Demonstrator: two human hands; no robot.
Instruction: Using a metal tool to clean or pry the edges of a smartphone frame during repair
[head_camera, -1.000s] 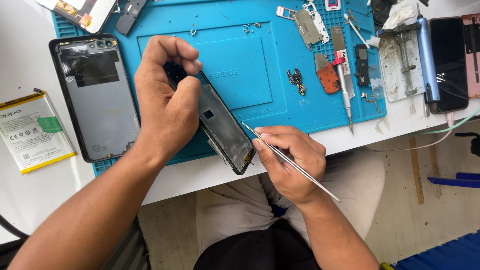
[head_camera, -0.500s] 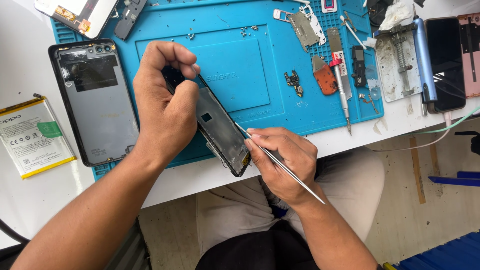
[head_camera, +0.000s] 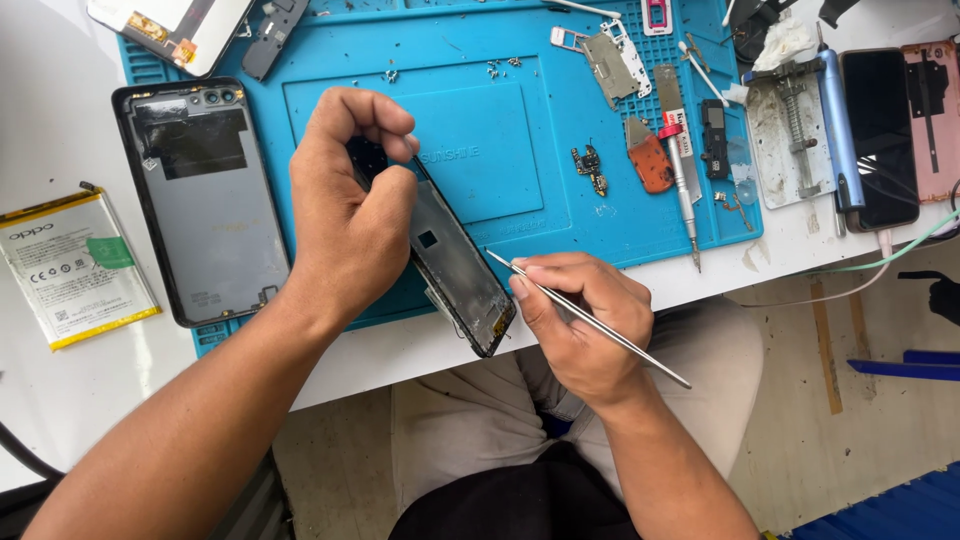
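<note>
Opened phone frame, held tilted over the front edge of the blue work mat (head_camera: 600, 215).
Left hand (head_camera: 350, 215) gripped the phone frame (head_camera: 455, 265) by its upper end; right hand (head_camera: 575, 320) pinched metal tweezers (head_camera: 590, 320) (tips just beside the frame). Back cover (head_camera: 205, 200) lay at the mat's left edge.

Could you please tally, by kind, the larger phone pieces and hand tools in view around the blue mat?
Phone frame, held by left hand: 1
Tweezers, held by right hand: 1
Back cover: 1
Battery: 1
Screwdriver: 1
Total: 5
</note>
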